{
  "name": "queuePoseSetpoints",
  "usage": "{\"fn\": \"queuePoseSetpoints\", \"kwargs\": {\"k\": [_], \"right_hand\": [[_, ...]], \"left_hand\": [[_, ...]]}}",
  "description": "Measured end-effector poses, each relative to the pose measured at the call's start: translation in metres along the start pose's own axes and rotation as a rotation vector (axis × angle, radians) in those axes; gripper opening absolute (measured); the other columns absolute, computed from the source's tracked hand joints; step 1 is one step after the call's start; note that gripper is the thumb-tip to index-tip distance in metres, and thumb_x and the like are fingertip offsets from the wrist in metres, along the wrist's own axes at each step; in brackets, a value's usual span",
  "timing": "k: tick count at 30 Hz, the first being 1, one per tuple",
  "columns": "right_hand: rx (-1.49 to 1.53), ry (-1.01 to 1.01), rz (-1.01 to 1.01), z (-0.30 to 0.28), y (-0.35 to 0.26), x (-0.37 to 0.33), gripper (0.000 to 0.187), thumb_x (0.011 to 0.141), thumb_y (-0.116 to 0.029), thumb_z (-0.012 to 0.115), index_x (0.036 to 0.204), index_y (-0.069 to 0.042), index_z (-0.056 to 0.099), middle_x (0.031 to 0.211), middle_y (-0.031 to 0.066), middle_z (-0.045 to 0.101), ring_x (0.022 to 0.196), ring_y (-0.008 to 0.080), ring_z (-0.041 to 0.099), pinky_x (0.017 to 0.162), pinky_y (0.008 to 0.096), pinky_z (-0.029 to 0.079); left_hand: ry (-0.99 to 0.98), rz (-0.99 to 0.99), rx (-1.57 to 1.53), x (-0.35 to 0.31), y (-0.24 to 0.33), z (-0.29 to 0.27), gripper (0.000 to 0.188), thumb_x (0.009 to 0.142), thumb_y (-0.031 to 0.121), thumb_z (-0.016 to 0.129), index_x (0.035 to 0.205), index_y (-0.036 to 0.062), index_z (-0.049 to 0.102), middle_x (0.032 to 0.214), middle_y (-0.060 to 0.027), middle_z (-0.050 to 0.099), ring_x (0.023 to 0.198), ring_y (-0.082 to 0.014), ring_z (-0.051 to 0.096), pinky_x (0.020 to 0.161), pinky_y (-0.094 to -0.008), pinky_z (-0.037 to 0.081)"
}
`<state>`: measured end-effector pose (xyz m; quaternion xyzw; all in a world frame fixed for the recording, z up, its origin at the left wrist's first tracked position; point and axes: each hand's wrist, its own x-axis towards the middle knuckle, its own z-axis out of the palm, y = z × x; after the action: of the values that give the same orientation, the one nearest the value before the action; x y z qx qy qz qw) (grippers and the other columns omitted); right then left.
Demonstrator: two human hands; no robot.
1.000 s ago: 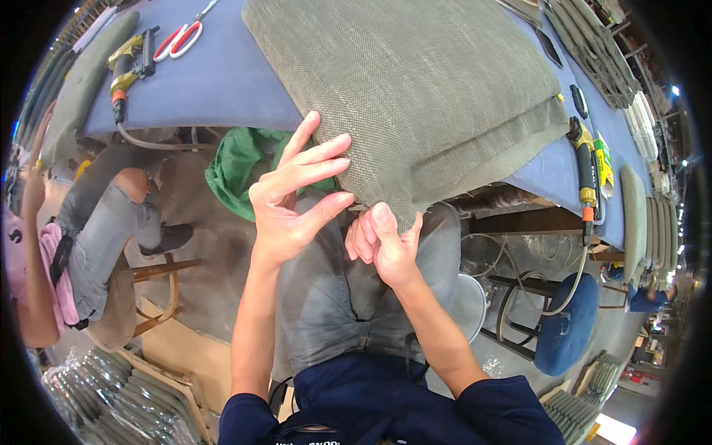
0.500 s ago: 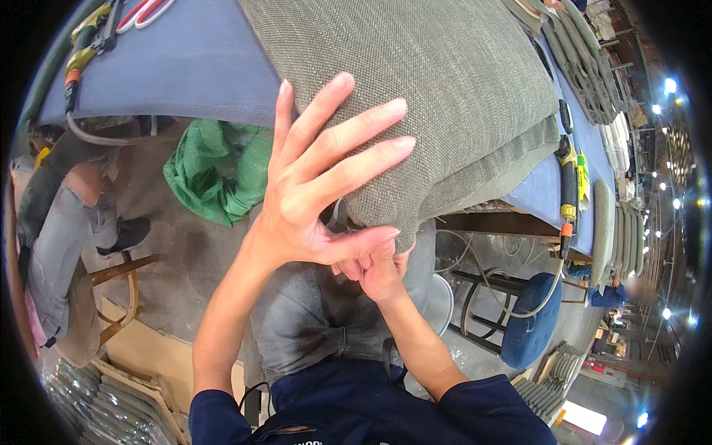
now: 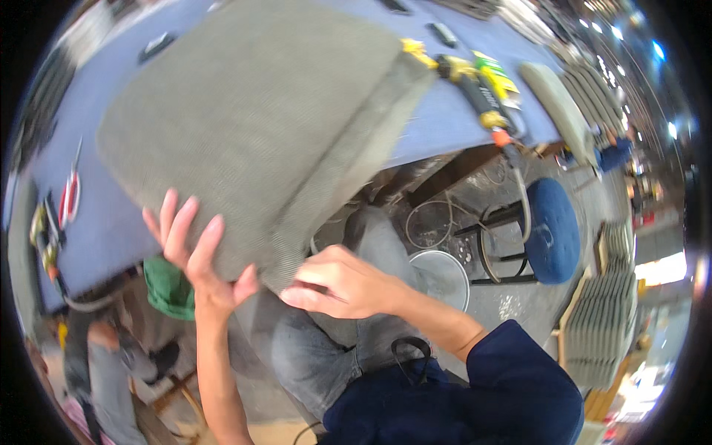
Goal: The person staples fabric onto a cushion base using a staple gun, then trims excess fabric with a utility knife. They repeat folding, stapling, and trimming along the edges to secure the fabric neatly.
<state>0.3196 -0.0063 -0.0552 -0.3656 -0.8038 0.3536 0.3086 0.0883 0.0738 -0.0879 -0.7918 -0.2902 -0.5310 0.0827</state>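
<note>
A grey-green woven cushion (image 3: 252, 111) lies across the blue table, its near corner jutting past the front edge toward me. My left hand (image 3: 200, 252) rests on the cushion's near left side, fingers spread apart over the fabric and thumb by the corner. At that same corner my right hand (image 3: 337, 282) is closed, thumb against curled fingers and touching the cloth. A thin dark sliver shows between thumb and fingers; blur keeps me from telling what it is.
On the blue table (image 3: 89, 215) lie red-handled scissors (image 3: 70, 196) and a yellow-black air tool (image 3: 475, 93) with a hose. Below stand a white bucket (image 3: 461, 282) and a blue stool (image 3: 552, 233). Green cloth (image 3: 169, 288) hangs left, near another person's legs (image 3: 111, 378).
The view has swung, showing more table and cushion. My left hand has come down from above the corner onto the cushion's left side. My right hand stays at the corner, now seen more openly.
</note>
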Motion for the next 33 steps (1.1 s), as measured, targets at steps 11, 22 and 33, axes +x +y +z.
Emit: {"fn": "queuePoseSetpoints", "kwargs": {"k": [11, 22, 33], "right_hand": [[-1.195, 0.61, 0.753, -0.294, 0.129, -0.062, 0.056, 0.094, -0.038, 0.07, 0.133, -0.004, 0.051, 0.12, 0.0246, 0.068, 0.114, 0.0437, 0.066, 0.095, 0.0565, 0.052], [0.593, 0.737, 0.34, -0.211, -0.015, -0.119, 0.042, 0.1, -0.019, 0.065, 0.131, 0.009, 0.059, 0.072, 0.0015, 0.061, 0.065, 0.0119, 0.058, 0.063, 0.0271, 0.049], [0.558, 0.452, 0.375, 0.067, -0.023, -0.08, 0.021, 0.094, -0.023, 0.076, 0.102, -0.004, 0.072, 0.084, 0.0012, 0.07, 0.068, 0.014, 0.062, 0.065, 0.0305, 0.05]], "left_hand": [[-0.112, 0.011, 0.002, 0.019, 0.017, -0.012, 0.059, 0.089, 0.033, 0.063, 0.14, 0.008, 0.05, 0.153, -0.02, 0.042, 0.149, -0.0441, 0.034, 0.125, -0.0653, 0.01], [-0.043, 0.039, 0.041, 0.003, 0.011, -0.022, 0.063, 0.084, 0.03, 0.069, 0.141, 0.0089, 0.051, 0.151, -0.0187, 0.045, 0.148, -0.0435, 0.036, 0.124, -0.0652, 0.011], [-0.033, 0.072, 0.036, 0.007, 0.005, -0.004, 0.06, 0.09, 0.039, 0.064, 0.14, 0.0086, 0.052, 0.152, -0.019, 0.046, 0.148, -0.0427, 0.037, 0.124, -0.0654, 0.01]]}}
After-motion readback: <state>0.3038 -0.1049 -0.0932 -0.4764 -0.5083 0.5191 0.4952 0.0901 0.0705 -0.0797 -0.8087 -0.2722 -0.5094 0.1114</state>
